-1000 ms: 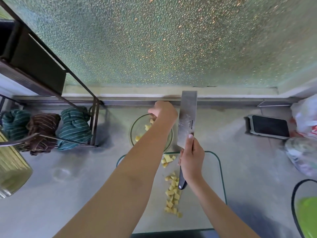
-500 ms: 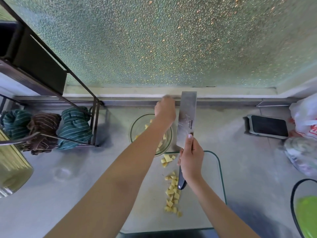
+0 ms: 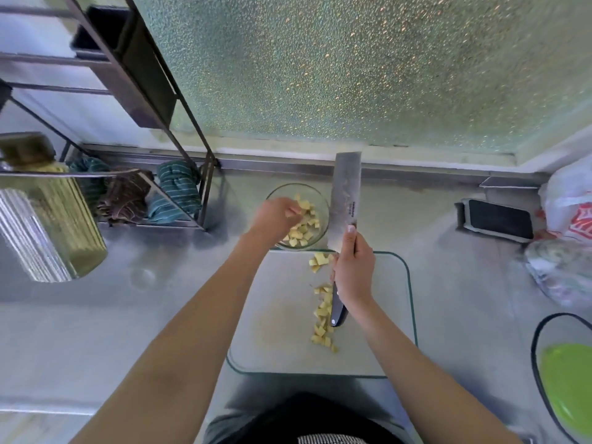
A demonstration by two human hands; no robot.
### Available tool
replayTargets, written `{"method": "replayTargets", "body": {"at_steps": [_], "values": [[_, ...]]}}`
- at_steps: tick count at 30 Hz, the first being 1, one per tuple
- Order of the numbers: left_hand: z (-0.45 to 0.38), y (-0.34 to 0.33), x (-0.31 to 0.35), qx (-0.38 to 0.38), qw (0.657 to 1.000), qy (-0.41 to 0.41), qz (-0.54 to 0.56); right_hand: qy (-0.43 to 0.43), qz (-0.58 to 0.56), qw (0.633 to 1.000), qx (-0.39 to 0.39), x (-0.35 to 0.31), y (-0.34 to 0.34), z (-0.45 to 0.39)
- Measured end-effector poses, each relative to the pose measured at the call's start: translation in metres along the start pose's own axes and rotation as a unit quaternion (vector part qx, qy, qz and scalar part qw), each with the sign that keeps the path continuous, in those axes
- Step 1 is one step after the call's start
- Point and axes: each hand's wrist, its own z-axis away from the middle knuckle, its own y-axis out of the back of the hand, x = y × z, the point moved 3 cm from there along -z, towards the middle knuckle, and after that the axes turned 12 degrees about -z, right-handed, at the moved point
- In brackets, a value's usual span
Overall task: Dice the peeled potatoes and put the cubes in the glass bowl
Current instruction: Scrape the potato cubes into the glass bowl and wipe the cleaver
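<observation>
A dark metal rack (image 3: 179,145) stands at the left of the grey countertop (image 3: 96,315), against a frosted, pebbled window pane (image 3: 352,68). On its lowest shelf lie rolled striped cloths: two teal ones (image 3: 177,190) and a brown one (image 3: 126,195) between them. A ribbed yellowish glass jar (image 3: 54,225) looms at the far left. To the right sit a black kitchen scale (image 3: 498,219), crumpled plastic bags (image 3: 567,219), and a black-rimmed dish with a green inside (image 3: 567,382).

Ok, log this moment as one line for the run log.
left hand over glass bowl | right hand grips cleaver | potato cubes remain on cutting board
</observation>
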Motion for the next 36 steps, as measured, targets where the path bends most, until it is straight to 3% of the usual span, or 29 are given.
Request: {"method": "replayTargets", "body": {"at_steps": [3, 6, 8, 10, 12, 16, 19, 23, 27, 32, 36], "values": [[0.028, 0.014, 0.009, 0.13, 0.991, 0.007, -0.027, 0.009, 0.031, 0.999, -0.008, 0.002, 0.019, 0.005], [0.068, -0.001, 0.012, 0.213, 0.964, -0.126, -0.098, 0.026, 0.09, 0.995, -0.026, 0.008, 0.053, -0.001], [0.09, -0.032, 0.02, 0.179, 0.93, -0.279, -0.159, 0.034, 0.135, 0.99, -0.036, 0.018, 0.082, -0.001], [0.094, -0.069, 0.026, 0.07, 0.913, -0.333, -0.225, 0.016, 0.163, 0.986, -0.034, 0.025, 0.102, 0.004], [0.088, -0.097, 0.027, -0.041, 0.907, -0.28, -0.313, 0.003, 0.195, 0.98, -0.036, 0.029, 0.109, 0.013], [0.089, -0.123, 0.022, -0.087, 0.908, -0.171, -0.371, 0.019, 0.314, 0.946, -0.071, 0.033, 0.109, 0.031], [0.095, -0.125, 0.025, -0.064, 0.932, -0.149, -0.324, 0.02, 0.406, 0.911, -0.068, 0.042, 0.108, 0.04], [0.113, -0.129, 0.021, -0.025, 0.962, -0.154, -0.226, 0.03, 0.442, 0.891, -0.102, 0.052, 0.105, 0.049], [0.132, -0.131, 0.004, -0.016, 0.966, -0.203, -0.16, 0.109, 0.479, 0.853, -0.179, 0.059, 0.106, 0.063], [0.168, -0.12, -0.015, 0.107, 0.965, -0.213, -0.108, 0.155, 0.52, 0.802, -0.25, 0.058, 0.107, 0.063], [0.188, -0.139, -0.025, 0.001, 0.95, -0.188, -0.249, 0.128, 0.494, 0.838, -0.191, 0.051, 0.106, 0.057]]}}
